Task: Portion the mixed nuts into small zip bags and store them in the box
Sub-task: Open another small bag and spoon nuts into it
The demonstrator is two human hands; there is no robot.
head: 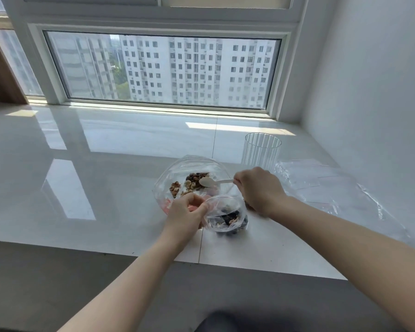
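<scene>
Mixed nuts [194, 182] in clear bowl [177, 168], just beyond zip bag [225, 215]. Left hand [186, 212] pinching bag mouth. Right hand [258, 190] gripping spoon [211, 182], handle pointing right, scoop over nuts, nearer than left.

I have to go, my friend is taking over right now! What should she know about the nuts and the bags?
Left hand pinches the rim of the small zip bag, holding it open; it already has some nuts in it.
Right hand holds the white spoon over the mixed nuts in the large clear bag on the sill.
Spare bags lie to the right, near a ribbed clear cup.
Done: first bag partly filled.
Left: finish filling, zip it, fill more bags, store them. No box in view.
</scene>
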